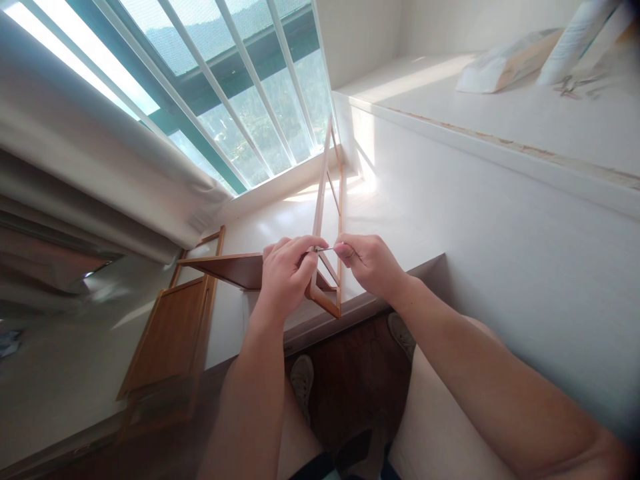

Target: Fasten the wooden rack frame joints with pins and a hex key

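Note:
A narrow wooden frame (326, 193) stands on edge on a white sill platform (280, 227) below the window. My left hand (285, 273) is closed around the frame's near upright where a flat wooden shelf board (225, 267) meets it. My right hand (367, 263) pinches a thin metal tool or screw (323, 249) that points at the upright between my two hands. The fingertips of both hands almost touch at the frame.
More wooden panels (173, 340) lean against the platform at lower left. A grey curtain (85, 173) hangs at left beside the barred window (240, 80). A higher white ledge (500, 113) at right carries a bag, a paper roll and small tools. My shoes rest on dark wooden floor (350, 380).

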`<state>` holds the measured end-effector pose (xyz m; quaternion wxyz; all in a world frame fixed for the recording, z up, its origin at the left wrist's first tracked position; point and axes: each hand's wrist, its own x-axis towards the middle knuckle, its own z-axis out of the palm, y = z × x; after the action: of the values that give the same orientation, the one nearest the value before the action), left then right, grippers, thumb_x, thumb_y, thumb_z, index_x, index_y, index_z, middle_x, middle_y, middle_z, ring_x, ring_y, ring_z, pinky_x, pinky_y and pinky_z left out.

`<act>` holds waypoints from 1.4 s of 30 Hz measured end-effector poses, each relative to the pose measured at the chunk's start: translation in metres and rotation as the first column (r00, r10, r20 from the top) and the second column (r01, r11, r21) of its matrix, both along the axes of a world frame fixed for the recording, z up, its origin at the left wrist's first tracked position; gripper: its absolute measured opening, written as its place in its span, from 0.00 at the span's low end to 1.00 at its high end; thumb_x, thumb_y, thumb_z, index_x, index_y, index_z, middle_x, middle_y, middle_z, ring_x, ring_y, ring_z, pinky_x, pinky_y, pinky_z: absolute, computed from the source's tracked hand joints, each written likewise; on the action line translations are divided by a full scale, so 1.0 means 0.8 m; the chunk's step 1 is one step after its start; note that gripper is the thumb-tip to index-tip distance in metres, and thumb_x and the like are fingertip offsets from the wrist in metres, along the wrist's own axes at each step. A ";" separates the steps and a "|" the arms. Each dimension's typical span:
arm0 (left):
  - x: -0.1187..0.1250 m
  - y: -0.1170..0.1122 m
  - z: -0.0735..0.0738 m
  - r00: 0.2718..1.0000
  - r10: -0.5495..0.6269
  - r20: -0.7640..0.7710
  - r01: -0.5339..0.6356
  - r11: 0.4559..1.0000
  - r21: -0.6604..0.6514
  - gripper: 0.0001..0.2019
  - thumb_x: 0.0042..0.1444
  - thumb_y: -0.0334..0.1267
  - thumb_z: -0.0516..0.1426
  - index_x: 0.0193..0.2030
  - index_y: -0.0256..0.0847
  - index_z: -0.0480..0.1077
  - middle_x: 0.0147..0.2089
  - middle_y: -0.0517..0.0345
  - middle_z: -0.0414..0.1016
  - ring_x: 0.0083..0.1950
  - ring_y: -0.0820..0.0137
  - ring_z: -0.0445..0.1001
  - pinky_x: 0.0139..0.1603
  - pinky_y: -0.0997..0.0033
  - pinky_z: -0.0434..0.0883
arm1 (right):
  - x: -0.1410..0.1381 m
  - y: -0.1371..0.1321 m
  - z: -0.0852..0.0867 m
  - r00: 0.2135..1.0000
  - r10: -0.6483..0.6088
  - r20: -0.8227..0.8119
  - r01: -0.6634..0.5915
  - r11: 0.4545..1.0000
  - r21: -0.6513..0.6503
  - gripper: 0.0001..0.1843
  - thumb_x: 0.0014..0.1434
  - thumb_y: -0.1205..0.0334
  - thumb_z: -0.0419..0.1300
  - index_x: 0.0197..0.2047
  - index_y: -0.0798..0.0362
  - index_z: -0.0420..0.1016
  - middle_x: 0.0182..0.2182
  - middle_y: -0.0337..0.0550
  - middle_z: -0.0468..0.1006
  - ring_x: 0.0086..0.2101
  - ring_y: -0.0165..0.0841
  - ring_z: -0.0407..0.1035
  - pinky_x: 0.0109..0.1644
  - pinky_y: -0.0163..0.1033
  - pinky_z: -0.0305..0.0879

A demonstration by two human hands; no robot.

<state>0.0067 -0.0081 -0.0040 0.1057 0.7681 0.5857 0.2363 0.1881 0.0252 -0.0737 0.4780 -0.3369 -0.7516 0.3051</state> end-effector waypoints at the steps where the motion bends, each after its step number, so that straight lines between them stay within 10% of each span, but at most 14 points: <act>1: 0.000 0.000 0.000 1.000 0.000 -0.002 0.000 1.000 -0.001 0.17 0.65 0.37 0.49 0.47 0.53 0.78 0.42 0.66 0.82 0.49 0.66 0.75 0.58 0.60 0.57 | -0.001 0.000 0.000 1.000 0.003 -0.007 -0.003 1.000 -0.005 0.27 0.74 0.42 0.46 0.29 0.50 0.65 0.22 0.37 0.63 0.25 0.31 0.56 0.33 0.38 0.51; 42: -0.003 0.002 -0.001 1.000 -0.018 -0.014 0.018 1.000 0.001 0.17 0.66 0.36 0.48 0.47 0.54 0.78 0.46 0.68 0.83 0.50 0.66 0.74 0.62 0.60 0.57 | -0.005 -0.007 -0.014 0.982 0.041 -0.184 -0.082 0.972 -0.219 0.32 0.71 0.36 0.48 0.25 0.51 0.65 0.20 0.36 0.65 0.25 0.30 0.60 0.33 0.39 0.55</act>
<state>0.0043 -0.0069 -0.0052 0.1032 0.7749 0.5795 0.2305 0.1838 0.0198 -0.0846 0.4925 -0.3368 -0.6764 0.4319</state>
